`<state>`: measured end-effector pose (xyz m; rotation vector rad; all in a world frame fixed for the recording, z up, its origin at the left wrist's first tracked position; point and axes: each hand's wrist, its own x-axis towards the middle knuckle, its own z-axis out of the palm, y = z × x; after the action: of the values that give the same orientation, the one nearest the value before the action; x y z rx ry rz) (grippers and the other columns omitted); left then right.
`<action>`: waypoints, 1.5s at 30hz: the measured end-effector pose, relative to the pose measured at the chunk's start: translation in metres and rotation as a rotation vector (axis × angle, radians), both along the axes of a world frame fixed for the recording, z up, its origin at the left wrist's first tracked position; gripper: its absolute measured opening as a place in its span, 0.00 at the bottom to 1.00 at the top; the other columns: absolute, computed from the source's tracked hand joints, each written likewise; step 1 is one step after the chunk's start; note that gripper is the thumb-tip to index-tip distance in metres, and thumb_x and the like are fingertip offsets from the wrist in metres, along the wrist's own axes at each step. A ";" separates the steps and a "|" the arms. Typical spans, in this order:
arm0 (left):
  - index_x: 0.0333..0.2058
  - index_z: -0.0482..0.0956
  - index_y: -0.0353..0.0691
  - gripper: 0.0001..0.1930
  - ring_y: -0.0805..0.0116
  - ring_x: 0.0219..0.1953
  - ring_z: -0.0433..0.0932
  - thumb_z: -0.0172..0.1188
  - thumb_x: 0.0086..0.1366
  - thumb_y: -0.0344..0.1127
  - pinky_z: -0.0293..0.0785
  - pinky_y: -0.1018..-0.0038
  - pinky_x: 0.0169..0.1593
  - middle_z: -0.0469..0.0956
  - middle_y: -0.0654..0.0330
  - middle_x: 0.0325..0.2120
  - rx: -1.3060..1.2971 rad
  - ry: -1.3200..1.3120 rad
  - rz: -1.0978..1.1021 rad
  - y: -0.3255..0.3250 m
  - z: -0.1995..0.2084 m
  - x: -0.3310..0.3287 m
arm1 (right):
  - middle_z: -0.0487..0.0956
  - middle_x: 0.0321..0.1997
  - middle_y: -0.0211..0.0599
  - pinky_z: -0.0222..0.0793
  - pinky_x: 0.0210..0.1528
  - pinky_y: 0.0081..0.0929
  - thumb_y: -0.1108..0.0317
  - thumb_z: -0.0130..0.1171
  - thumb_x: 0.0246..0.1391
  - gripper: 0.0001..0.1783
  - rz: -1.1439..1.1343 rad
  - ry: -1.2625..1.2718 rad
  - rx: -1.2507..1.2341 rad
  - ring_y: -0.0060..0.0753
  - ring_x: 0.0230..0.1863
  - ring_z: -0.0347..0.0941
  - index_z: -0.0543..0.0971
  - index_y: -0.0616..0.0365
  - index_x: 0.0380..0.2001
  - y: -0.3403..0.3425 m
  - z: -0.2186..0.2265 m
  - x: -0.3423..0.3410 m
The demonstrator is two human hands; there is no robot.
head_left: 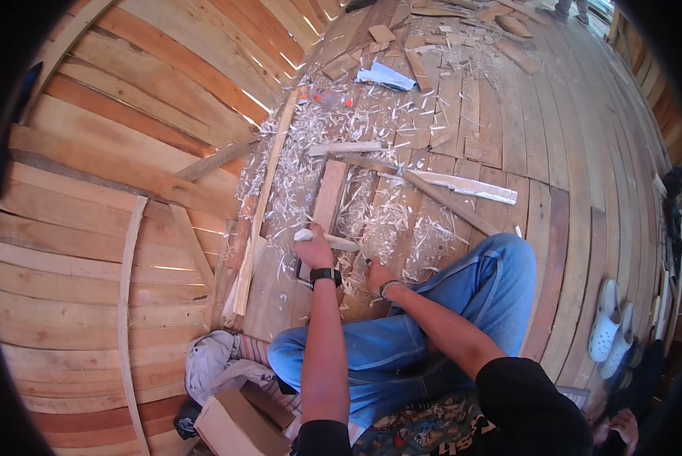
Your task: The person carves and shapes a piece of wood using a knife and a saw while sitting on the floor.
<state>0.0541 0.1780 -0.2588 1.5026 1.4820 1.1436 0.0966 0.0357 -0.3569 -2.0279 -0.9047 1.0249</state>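
My left hand (313,248), with a dark watch on its wrist, is closed round a short pale piece of wood (342,243). The wood points right, toward my other hand. My right hand (380,278) is closed on a small dark-handled tool (368,262). Its working end is too small to make out and lies close to the wood's right end. Beneath and beyond my left hand, a reddish wooden block (330,190) lies lengthwise on the floor. Thin curled wood shavings (379,220) are scattered around both hands.
Past the block lie a pale wood strip (345,148), a long whitish piece (470,187) and a stick (451,202). A long batten (269,197) runs along the left. A cardboard box (238,425) stands lower left, light clogs (605,323) right. Another person's hand (624,427) shows lower right.
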 end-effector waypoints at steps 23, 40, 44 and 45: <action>0.24 0.81 0.26 0.19 0.56 0.23 0.81 0.64 0.59 0.42 0.72 0.61 0.28 0.81 0.49 0.21 0.049 0.182 0.089 -0.034 0.017 0.009 | 0.76 0.30 0.72 0.68 0.40 0.59 0.59 0.46 0.62 0.19 -0.102 -0.064 0.070 0.72 0.36 0.73 0.59 0.67 0.41 -0.011 0.009 -0.007; 0.20 0.81 0.30 0.22 0.57 0.20 0.80 0.65 0.58 0.47 0.73 0.61 0.27 0.81 0.51 0.18 0.038 0.256 0.168 -0.038 0.020 0.001 | 0.75 0.26 0.72 0.66 0.36 0.61 0.60 0.44 0.63 0.18 -0.169 -0.010 0.179 0.74 0.32 0.72 0.57 0.66 0.41 -0.007 0.005 -0.012; 0.20 0.81 0.29 0.22 0.58 0.19 0.79 0.65 0.58 0.47 0.72 0.62 0.26 0.80 0.51 0.17 0.124 0.150 0.161 -0.036 0.004 -0.016 | 0.75 0.27 0.71 0.68 0.37 0.61 0.63 0.45 0.63 0.16 -0.175 0.020 0.251 0.73 0.32 0.72 0.58 0.67 0.42 -0.017 0.060 -0.007; 0.20 0.81 0.29 0.22 0.59 0.19 0.79 0.65 0.58 0.47 0.72 0.62 0.25 0.80 0.51 0.17 0.091 0.178 0.137 -0.045 0.007 -0.006 | 0.75 0.27 0.70 0.68 0.37 0.61 0.63 0.44 0.63 0.17 -0.142 -0.006 0.172 0.73 0.32 0.72 0.58 0.67 0.42 -0.024 0.010 -0.006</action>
<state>0.0479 0.1334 -0.2515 1.6207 1.6952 1.1971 0.0902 0.0116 -0.3473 -1.9216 -0.8106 0.8348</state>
